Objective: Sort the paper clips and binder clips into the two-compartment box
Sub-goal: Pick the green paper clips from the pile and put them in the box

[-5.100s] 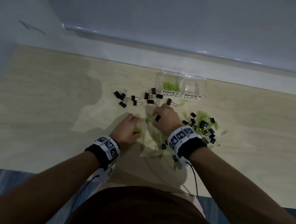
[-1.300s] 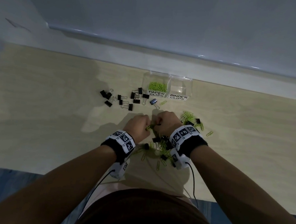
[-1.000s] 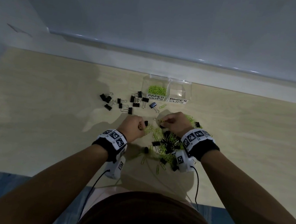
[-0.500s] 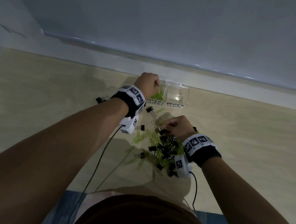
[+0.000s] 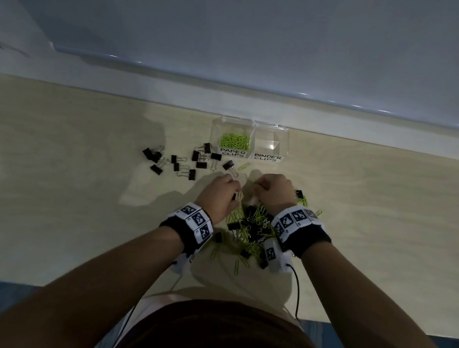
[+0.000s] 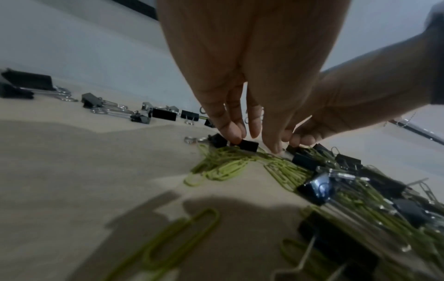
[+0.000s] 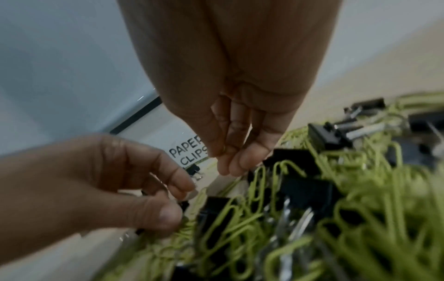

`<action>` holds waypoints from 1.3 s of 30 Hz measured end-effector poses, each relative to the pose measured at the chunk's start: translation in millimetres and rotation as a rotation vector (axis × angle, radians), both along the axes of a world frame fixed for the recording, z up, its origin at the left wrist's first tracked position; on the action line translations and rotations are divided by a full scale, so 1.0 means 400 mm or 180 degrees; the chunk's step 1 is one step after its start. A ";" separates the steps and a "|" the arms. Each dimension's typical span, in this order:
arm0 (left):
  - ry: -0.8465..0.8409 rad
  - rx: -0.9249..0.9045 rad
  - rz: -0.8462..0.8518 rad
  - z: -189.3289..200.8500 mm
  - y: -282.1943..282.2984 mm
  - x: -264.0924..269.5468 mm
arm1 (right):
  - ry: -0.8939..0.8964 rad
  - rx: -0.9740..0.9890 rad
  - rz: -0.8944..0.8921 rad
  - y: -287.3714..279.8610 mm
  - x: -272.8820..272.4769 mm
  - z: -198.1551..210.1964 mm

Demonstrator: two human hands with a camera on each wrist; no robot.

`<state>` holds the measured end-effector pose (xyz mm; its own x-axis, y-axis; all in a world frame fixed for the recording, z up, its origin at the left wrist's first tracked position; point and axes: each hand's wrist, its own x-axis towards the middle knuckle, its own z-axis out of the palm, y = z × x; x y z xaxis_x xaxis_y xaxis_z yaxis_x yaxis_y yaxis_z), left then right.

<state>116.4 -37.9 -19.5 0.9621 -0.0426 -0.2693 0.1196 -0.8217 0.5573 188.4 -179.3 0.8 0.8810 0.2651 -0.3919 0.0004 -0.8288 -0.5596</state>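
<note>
A clear two-compartment box (image 5: pixel 282 139) stands at the table's far edge. Green paper clips (image 5: pixel 234 141) lie behind its "PAPER CLIPS" label; the "BINDER CLIPS" side (image 5: pixel 271 144) looks empty. A tangled pile (image 5: pixel 251 225) of green paper clips and black binder clips lies between my wrists. My left hand (image 5: pixel 235 194) is at the pile's far left edge, thumb and fingers pinching a small black binder clip (image 6: pixel 248 145). My right hand (image 7: pixel 228 165) hovers just beside it, its fingertips pinched together on what looks like a thin green paper clip.
Several black binder clips (image 5: pixel 180 163) lie scattered left of the box. One binder clip (image 5: pixel 228 164) and a loose paper clip (image 5: pixel 243 166) lie just in front of it. A wall rises right behind the box. Cables trail from both wristbands.
Half a second ago my left hand was over the paper-clip compartment; it has come back to the pile beside the right hand. The right hand stayed at the pile.
</note>
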 end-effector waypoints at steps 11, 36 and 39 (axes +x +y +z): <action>-0.0238 0.0053 0.0280 -0.010 0.076 0.020 | -0.0443 -0.0856 0.1366 0.058 0.053 0.008; 0.0323 0.0150 0.0240 0.010 0.022 -0.071 | 0.0199 -0.1013 0.1847 0.085 -0.055 0.012; 0.0364 0.0373 -0.0012 0.022 0.028 -0.059 | 0.0376 -0.0729 0.1537 0.077 -0.032 0.013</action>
<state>92.9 -26.8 -10.6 0.9248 -0.0079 -0.3804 0.1737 -0.8808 0.4406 175.6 -148.4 6.0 0.6268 0.5247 -0.5760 0.3591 -0.8506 -0.3841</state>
